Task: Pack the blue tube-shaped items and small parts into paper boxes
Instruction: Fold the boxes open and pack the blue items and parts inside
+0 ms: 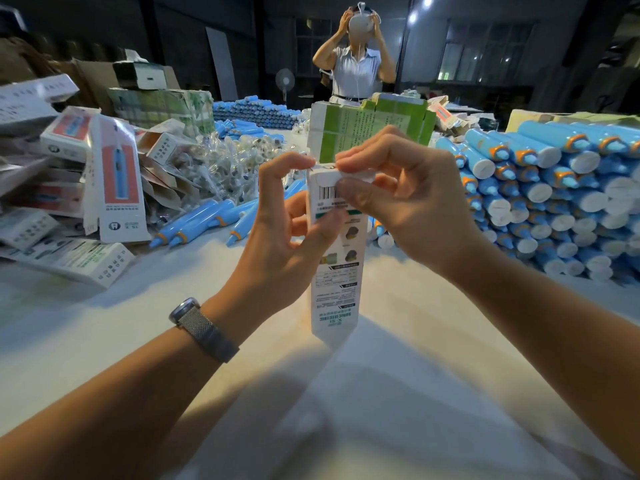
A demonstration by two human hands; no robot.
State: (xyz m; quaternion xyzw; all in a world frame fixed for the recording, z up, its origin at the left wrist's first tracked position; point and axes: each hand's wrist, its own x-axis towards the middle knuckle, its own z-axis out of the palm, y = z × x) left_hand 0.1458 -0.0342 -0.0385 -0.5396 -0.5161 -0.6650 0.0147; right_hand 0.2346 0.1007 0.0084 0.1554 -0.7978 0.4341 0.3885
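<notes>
The box (335,251) is standing upright, long axis vertical, between both hands. The left hand (291,233) is gripping its side; the right hand (398,202) is pinching the top flap (346,174) closed.

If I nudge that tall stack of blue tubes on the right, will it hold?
Probably not. The stacked blue tubes are round and smooth, lying on their sides with nothing visibly bracing them, so they would likely roll. Loose tubes already lie scattered on the table.

White table (104,341): blue tubes (554,188) stacked R, flat boxes (69,188) L, bagged parts (225,161) mid
</notes>
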